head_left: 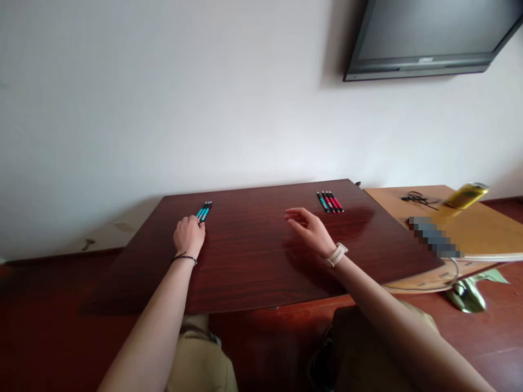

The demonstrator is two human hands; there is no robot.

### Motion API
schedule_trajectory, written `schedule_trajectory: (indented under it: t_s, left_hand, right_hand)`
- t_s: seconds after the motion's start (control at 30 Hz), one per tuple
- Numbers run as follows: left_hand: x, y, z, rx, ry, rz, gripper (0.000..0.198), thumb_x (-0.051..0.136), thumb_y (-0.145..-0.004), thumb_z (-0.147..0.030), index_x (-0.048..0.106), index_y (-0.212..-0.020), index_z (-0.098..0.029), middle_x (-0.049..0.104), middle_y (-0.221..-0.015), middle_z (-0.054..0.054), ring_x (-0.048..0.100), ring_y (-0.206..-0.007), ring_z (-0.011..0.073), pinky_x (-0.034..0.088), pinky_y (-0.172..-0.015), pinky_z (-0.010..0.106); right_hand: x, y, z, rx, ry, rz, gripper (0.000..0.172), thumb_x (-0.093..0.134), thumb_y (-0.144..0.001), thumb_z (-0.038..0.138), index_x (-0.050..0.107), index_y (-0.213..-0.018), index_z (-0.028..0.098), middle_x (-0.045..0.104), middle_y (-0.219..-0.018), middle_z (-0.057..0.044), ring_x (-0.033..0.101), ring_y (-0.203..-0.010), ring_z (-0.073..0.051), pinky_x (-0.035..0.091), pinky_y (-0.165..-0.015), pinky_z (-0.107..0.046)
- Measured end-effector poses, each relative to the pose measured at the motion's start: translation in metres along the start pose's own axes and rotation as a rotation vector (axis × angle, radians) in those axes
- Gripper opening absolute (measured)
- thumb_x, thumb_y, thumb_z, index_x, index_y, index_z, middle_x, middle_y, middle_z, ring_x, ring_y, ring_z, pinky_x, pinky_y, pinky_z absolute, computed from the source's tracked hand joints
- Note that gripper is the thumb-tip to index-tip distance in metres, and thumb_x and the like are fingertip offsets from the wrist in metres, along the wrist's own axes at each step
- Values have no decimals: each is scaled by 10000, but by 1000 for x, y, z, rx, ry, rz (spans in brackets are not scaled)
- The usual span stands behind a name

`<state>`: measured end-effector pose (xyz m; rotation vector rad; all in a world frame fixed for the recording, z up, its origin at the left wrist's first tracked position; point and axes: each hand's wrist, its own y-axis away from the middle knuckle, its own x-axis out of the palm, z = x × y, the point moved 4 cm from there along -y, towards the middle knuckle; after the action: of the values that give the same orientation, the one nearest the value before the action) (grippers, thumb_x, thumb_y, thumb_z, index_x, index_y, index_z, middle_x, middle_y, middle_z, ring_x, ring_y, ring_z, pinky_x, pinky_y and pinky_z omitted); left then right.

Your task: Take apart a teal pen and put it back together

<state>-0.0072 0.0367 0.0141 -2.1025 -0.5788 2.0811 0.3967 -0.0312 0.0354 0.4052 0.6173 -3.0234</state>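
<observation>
On the left of the dark wooden table (241, 261), slim blue pens with black ends (205, 211) lie side by side. My left hand (189, 237) is over their near ends, knuckles up and fingers curled down onto them; the fingertips are mostly hidden. Over the table's right half hovers my right hand (308, 230), its fingers loosely bent and apart, with nothing in them. Beyond it, at the back right, lies a row of pens: a blue pen (322, 202) at the left and several red pens (335, 202) beside it.
A lighter wooden table (433, 204) adjoins on the right. It bears a black cable (419, 199), a yellow can (466, 196) and a blurred-out dark flat object (435, 237). Green crumpled cloth (469, 294) lies below. A screen (433, 32) hangs on the wall behind.
</observation>
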Motion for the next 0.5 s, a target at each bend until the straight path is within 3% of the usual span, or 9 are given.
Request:
schedule_trajectory:
  t_s: [0.1,0.27,0.37,0.5]
  left_hand:
    - [3,-1,0,-11,0,3,257,523,-1024,-315,710,-1097,-155,706,-1140,194,646,-1101,361,516,-848,421]
    - [2,0,-2,0,35,-15,269,480,-1043,-279,709,-1061,-139,715,-1103,203,658,-1072,363,509,-861,426]
    - [-9,7,-16,105,144,-61,255,489,-1053,-294,704,-1042,-158,718,-1075,176,663,-1040,342,509,-899,424]
    - [-34,30,-53,348,409,-122,248,479,-1090,-348,667,-1070,-188,714,-1035,123,668,-1008,298,514,-932,412]
  right_hand:
    - [13,5,-7,13,-9,70,299,674,-993,352,709,-1269,242,796,-1174,-84,760,-1058,-239,605,-950,-406]
    - [5,10,-16,85,-41,107,301,691,-984,387,728,-1249,249,807,-1147,-76,761,-1014,-237,593,-933,-394]
    - [3,10,-23,158,-124,116,338,715,-964,425,718,-1243,235,801,-1135,-83,753,-963,-224,597,-903,-387]
    - [7,11,-27,339,-330,118,512,805,-897,471,654,-1327,238,793,-1150,-89,755,-935,-206,607,-839,-346]
